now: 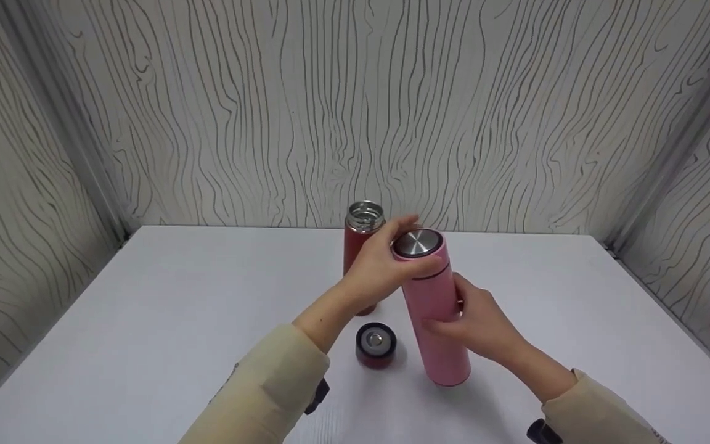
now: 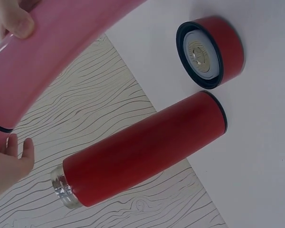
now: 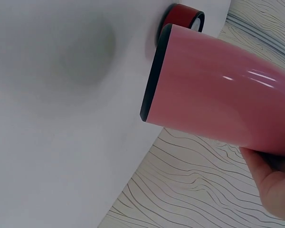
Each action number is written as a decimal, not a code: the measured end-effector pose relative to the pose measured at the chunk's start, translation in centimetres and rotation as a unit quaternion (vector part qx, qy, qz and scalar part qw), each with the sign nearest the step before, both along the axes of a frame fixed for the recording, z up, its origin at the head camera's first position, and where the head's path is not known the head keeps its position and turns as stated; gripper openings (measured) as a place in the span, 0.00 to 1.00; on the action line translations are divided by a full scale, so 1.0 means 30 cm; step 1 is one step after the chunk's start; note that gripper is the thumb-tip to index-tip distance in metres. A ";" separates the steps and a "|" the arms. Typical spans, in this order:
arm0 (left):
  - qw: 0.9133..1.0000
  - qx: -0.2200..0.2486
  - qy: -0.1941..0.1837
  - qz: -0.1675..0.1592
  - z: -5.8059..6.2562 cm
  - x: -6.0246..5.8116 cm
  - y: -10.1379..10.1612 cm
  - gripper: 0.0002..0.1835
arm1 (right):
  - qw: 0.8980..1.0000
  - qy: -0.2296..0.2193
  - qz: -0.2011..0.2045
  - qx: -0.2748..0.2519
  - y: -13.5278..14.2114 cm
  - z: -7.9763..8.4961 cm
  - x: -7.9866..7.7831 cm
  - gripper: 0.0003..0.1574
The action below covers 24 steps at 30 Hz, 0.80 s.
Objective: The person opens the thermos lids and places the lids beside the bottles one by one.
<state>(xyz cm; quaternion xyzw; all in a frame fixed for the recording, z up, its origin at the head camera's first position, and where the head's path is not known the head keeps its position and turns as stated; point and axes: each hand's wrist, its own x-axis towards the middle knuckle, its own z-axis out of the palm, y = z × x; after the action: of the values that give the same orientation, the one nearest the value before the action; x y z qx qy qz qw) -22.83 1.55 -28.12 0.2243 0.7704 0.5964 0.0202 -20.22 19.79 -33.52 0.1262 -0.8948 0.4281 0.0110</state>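
Observation:
A pink thermos flask [image 1: 444,361], slightly tilted, is held between both hands. My right hand [image 1: 484,324] grips it round the middle of the body, thumb across the front. At the top, my left hand [image 1: 376,268] holds the lid [image 1: 418,242], which has a brushed silver disc and sits on the flask. In the right wrist view the dark base [image 3: 156,73] hangs over the table, its shadow lying apart from it. Behind the left hand stands an upright red thermos flask [image 2: 147,147] with a bare steel mouth [image 1: 365,216]. Its red lid [image 1: 376,346] lies inner side up nearby.
Everything is over a white table [image 1: 207,296]. A wall with a wood-grain line pattern [image 1: 306,111] rises along the back, with similar panels at both sides. The red lid sits close to the pink flask's left side.

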 end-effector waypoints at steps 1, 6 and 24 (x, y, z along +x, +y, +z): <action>1.000 0.003 0.003 -0.001 -0.001 0.000 0.001 0.40 | 1.000 0.000 -0.001 0.000 0.000 0.001 0.001 0.36; 1.000 0.008 0.019 -0.001 -0.005 0.002 0.005 0.38 | 1.000 0.002 -0.004 0.000 0.005 0.002 0.003 0.36; 0.989 -0.051 0.065 0.124 0.024 0.003 0.053 0.37 | 0.997 0.059 -0.037 0.013 -0.016 0.008 0.001 0.38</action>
<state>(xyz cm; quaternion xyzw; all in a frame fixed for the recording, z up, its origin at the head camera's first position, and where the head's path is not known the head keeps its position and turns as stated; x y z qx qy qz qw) -22.75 3.15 -27.39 0.1641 0.8213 0.5385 -0.0929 -20.19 19.30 -33.28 0.1180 -0.9021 0.4076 0.0779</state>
